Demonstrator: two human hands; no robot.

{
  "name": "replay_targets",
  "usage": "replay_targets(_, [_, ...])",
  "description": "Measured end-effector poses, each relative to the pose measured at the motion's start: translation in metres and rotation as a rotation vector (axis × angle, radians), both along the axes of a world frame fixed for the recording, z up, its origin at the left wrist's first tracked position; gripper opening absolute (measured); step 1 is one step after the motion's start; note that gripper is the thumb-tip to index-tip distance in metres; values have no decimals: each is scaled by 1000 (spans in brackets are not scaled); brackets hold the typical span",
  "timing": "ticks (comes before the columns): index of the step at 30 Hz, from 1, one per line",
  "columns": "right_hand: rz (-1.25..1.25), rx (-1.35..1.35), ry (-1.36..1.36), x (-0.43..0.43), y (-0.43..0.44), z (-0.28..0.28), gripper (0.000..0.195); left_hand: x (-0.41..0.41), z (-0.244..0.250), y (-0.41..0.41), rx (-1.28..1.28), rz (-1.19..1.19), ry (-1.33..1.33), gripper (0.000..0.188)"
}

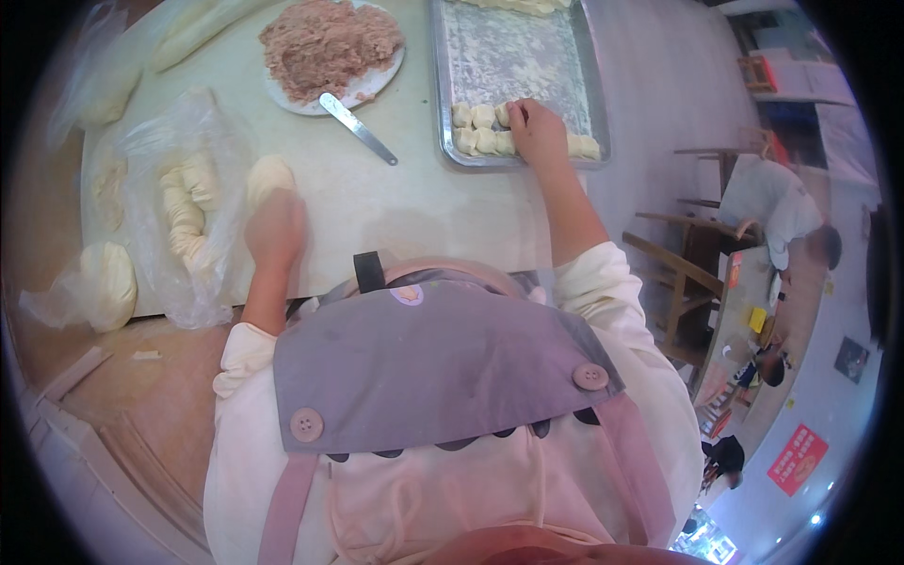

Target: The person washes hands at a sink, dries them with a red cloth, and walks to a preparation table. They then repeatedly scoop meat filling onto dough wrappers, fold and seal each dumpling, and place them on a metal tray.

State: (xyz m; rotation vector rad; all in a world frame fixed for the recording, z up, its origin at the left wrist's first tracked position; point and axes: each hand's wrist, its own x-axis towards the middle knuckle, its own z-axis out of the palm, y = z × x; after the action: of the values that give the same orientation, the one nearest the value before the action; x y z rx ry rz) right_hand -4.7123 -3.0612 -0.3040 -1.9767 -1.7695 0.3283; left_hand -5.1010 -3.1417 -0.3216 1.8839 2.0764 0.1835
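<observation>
My right hand (538, 131) reaches into a floured metal tray (522, 164), its fingertips pinching a small filled dumpling (502, 114). That dumpling sits at the end of a short row, behind a longer row of dumplings (484, 141) along the tray's near edge; part of this row is hidden by my hand. My left hand (275, 229), slightly blurred, is closed around the near end of a pale dough piece (270, 175) on the table. Between my hands, a flat metal spatula (359, 131) leans from a white plate (392, 74) heaped with minced meat filling (328, 46).
Left of my left hand, a clear plastic bag (226, 233) covers coiled dough (185, 205). Another dough lump (107, 286) lies at the near left corner, and wrapped dough (194, 32) at the far left. Wooden chairs (678, 304) and people stand off to the right.
</observation>
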Motion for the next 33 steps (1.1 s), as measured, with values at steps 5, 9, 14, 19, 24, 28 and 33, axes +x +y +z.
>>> replay_targets(5, [71, -16, 53, -10, -5, 5, 25, 3, 0, 1, 112, 166, -4, 27])
replay_targets(9, [151, 60, 21, -8, -7, -1, 24, -2, -8, 0, 180, 174, -92, 22])
replay_targets(14, [168, 104, -50, -20, -11, 2, 21, -13, -14, -12, 295, 225, -346, 18])
replay_targets(19, [538, 247, -57, -69, 0, 1, 17, -30, -20, -29, 547, 465, -878, 16])
replay_targets(24, [731, -10, -60, -157, -10, -2, 35, -30, 22, -26, 218, 851, -2222, 27])
replay_targets(28, [629, -202, -92, -181, -6, -19, 41, -20, 21, -12, 85, 692, -2262, 38])
replay_targets(33, [530, -281, -76, -177, -7, 2, 41, -7, 15, -1, 48, 586, -2151, 38])
